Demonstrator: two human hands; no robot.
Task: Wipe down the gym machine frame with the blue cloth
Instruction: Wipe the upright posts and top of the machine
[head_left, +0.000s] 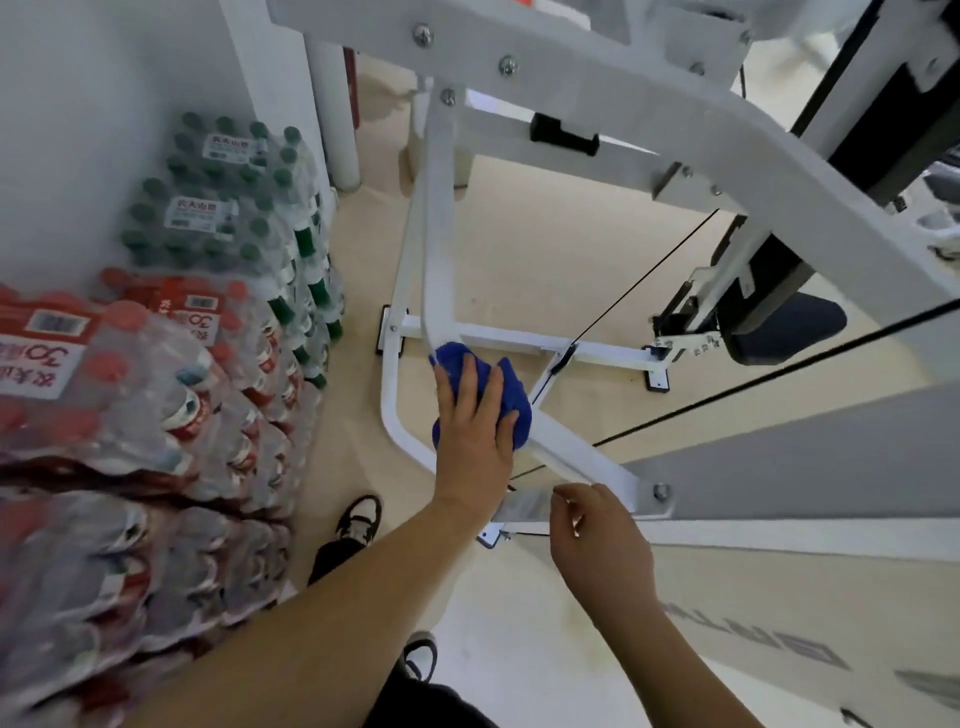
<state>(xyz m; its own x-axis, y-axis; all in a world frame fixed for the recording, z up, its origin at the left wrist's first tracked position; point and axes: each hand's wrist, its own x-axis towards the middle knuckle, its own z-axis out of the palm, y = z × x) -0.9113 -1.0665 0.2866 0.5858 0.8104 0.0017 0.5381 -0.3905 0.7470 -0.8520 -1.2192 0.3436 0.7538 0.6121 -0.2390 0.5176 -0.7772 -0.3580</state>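
Note:
The white gym machine frame (587, 457) fills the middle and right of the view, with a curved white tube (434, 249) running down to a low bar. My left hand (475, 431) presses the bunched blue cloth (511, 392) flat against the bend of that tube, fingers spread over the cloth. My right hand (597, 540) grips the lower edge of the frame near a bolt (661, 491), fingers curled around the metal.
Shrink-wrapped packs of water bottles, red-capped (130, 415) and green-capped (234, 218), are stacked against the wall at the left. Black cables (649, 280) cross the frame. A dark seat pad (795, 325) sits at the right. My shoes (358, 519) stand on the beige floor.

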